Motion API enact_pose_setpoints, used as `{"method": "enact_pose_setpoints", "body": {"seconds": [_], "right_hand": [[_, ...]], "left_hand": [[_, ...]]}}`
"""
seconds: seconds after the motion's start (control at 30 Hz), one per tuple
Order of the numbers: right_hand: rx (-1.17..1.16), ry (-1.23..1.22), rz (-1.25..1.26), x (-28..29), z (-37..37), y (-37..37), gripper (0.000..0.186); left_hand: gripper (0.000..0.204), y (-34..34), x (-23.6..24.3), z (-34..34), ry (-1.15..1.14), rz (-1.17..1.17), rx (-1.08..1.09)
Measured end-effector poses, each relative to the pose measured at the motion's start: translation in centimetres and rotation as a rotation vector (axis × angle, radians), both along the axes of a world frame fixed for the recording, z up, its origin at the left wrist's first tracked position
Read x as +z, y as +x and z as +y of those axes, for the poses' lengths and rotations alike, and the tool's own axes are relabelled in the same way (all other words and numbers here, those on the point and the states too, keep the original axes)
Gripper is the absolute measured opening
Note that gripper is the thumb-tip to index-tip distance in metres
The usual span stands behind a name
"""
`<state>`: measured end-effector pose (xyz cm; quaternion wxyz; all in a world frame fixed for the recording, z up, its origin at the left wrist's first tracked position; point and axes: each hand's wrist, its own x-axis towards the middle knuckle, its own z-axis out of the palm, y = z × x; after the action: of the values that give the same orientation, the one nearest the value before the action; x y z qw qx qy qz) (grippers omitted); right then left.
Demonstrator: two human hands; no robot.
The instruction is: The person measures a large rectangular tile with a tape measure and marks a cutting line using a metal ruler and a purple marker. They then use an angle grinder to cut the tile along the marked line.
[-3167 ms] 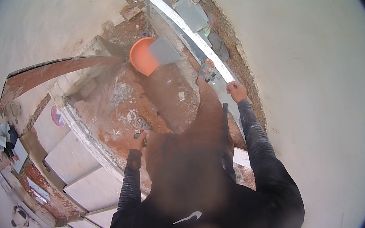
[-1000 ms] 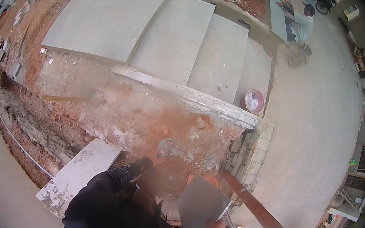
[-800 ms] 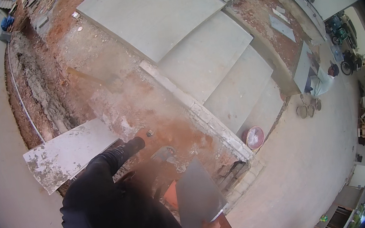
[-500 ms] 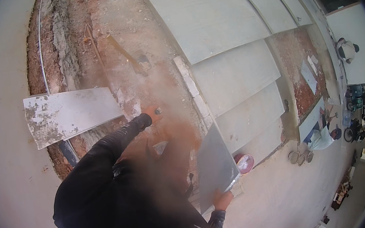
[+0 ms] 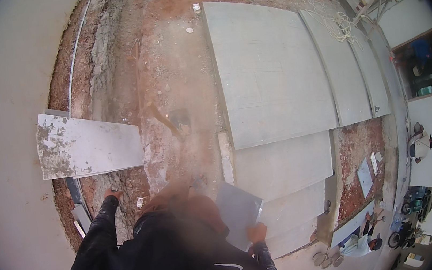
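My right hand (image 5: pixel 257 232) grips the edge of a flat grey tile (image 5: pixel 237 208), which is tilted beside my body. Reaching out to the left, my left hand (image 5: pixel 113 195) is closed over rough soil beside the wall trench. A small dark thing shows at its fingers, too small to name. Just beyond that hand, a whitish board (image 5: pixel 93 144) with crusted mortar patches lies across the trench. Ahead on the reddish ground rests a hoe-like tool with a wooden handle (image 5: pixel 163 121). The lower middle of the view is hazy.
Large grey slabs (image 5: pixel 273 74) cover the ground to the right, stepped at their edges. A pale pipe (image 5: pixel 77 55) runs along the left trench. A coiled cable (image 5: pixel 340 28) lies on the far slabs. One person (image 5: pixel 356 244) bends at lower right; another (image 5: pixel 420 145) is farther off.
My left hand has moved left and down, from the middle ground to the trench side. My right hand still holds the grey tile. The view has turned, bringing more far ground into sight.
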<state>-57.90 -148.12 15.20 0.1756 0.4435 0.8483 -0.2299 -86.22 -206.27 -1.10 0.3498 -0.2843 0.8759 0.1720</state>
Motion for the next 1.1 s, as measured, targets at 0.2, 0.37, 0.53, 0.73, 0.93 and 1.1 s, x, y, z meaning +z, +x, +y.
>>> {"method": "enact_pose_setpoints", "body": {"seconds": [0.2, 0.37, 0.53, 0.73, 0.93, 1.1], "right_hand": [[0.243, -0.037, -0.031, 2.1, 6.6, -16.8, 0.038], [0.401, 0.009, -0.004, 4.9, 11.1, -34.4, 0.038], [0.375, 0.020, -0.056, 7.1, 13.8, -55.2, 0.033], [0.494, 0.086, 0.006, 9.9, 18.5, -78.8, 0.030], [0.448, 0.151, 0.150, 12.5, 24.8, -101.6, 0.027], [0.462, -0.018, 0.237, 10.6, 28.6, -123.1, 0.027]], "left_hand": [[0.078, -7.0, -0.3, 7.8, -0.152, 0.220, 0.286], [0.062, -24.1, -2.2, 12.2, 0.010, 0.504, 0.557], [0.053, -42.2, -3.2, 16.8, -0.277, 0.698, 0.783], [0.044, -69.8, 0.8, 21.0, -0.237, 0.839, 0.559], [0.025, -100.7, 8.1, 28.6, 0.262, 0.909, 0.599], [0.032, -122.6, 6.4, 27.5, 0.318, 0.863, 0.361]]}}
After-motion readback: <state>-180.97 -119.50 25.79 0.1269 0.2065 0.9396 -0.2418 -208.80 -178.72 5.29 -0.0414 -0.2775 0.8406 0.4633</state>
